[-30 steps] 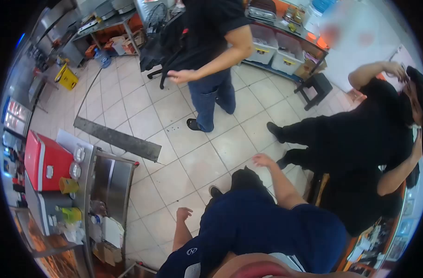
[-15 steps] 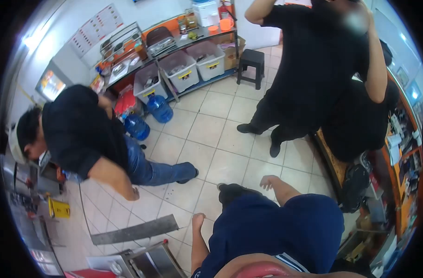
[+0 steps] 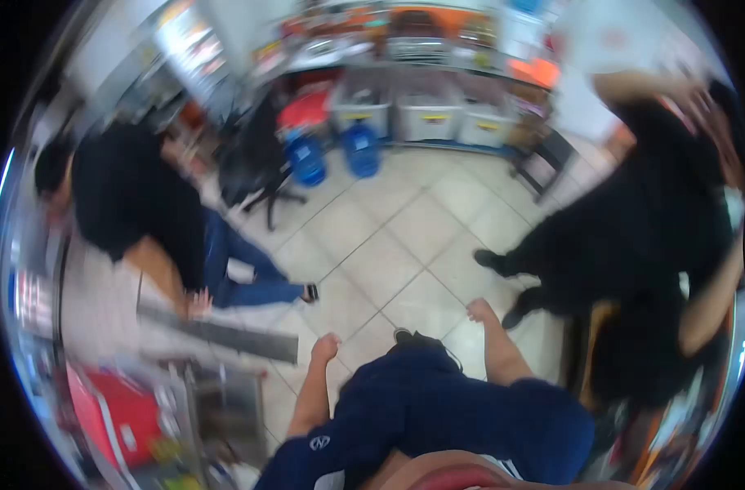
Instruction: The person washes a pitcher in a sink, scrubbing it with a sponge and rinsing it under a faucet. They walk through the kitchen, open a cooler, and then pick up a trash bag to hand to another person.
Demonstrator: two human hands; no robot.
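My left hand (image 3: 327, 348) hangs over the tiled floor (image 3: 397, 265) at my side, its fingers curled into a loose fist with nothing seen in it. On the other side my right hand (image 3: 479, 311) is also held low, fingers folded in, and no object shows there. Neither hand touches anything. My dark blue shirt (image 3: 462, 408) fills the lower middle. Nearest to my left hand is a long grey strip (image 3: 234, 341) on the floor. The picture is smeared by motion, so finger detail is soft.
A person in black top and jeans (image 3: 131, 192) bends at the left. Another person in black (image 3: 634, 212) stands at the right. At the back are blue water bottles (image 3: 360, 151), white bins (image 3: 430, 118), an office chair (image 3: 258, 163) and a black stool (image 3: 544, 163). A red box (image 3: 119, 416) sits lower left.
My view has turned to the left, bringing the office chair and red box into sight. My right hand's fingers have curled in. The person in jeans has shifted position.
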